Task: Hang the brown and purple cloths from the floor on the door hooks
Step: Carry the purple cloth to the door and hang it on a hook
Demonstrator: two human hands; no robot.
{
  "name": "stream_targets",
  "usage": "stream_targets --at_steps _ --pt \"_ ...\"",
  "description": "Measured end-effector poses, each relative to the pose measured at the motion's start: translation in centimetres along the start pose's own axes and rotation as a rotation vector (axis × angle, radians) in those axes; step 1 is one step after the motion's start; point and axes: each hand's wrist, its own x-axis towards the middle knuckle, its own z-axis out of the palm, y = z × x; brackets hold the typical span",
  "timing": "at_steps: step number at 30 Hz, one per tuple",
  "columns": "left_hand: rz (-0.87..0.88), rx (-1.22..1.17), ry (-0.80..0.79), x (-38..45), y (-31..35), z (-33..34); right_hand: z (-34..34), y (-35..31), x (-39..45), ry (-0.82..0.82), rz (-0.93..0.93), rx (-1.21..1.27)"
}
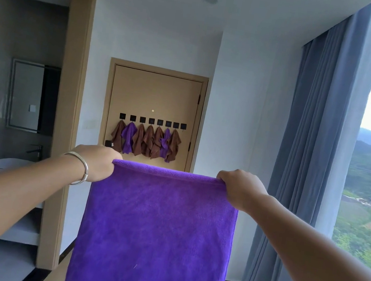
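We stand well back from the door (155, 96) at the end of the room, with a blue curtain (310, 160) on our right and a bathroom opening on our left. Between us and the door hangs the purple cloth (156, 228), spread flat and held up at chest height, its lower part running out of view at the bottom.

On the door a row of eight black hooks (152, 121) sits in a line. Seven already carry cloths, five brown and two purple, bunched close together. The rightmost hook (183, 126) looks bare, so we judge that to be the target.

Our left hand (97, 162) is closed on the cloth's top left corner, and our right hand (240, 188) is closed on the top right corner, keeping the upper hem taut.

To do this step well, we should walk up to the door first, then gather one corner or the middle of the hem into a single pinch, since a wide flat edge will likely slip off so small a hook. We should keep clear of the brown cloth (174, 144) beside it.
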Motion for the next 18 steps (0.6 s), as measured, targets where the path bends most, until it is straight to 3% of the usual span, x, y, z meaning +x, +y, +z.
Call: stream_targets --at_steps 10,18 --pt "-0.013 -0.050 0.019 11.1 -10.2 7.1 6.4 -5.7 14.0 0.016 0.010 -0.009" --pt "0.010 -0.076 -0.016 18.2 -14.4 12.6 11.4 -7.0 21.7 0.009 0.018 -0.046"
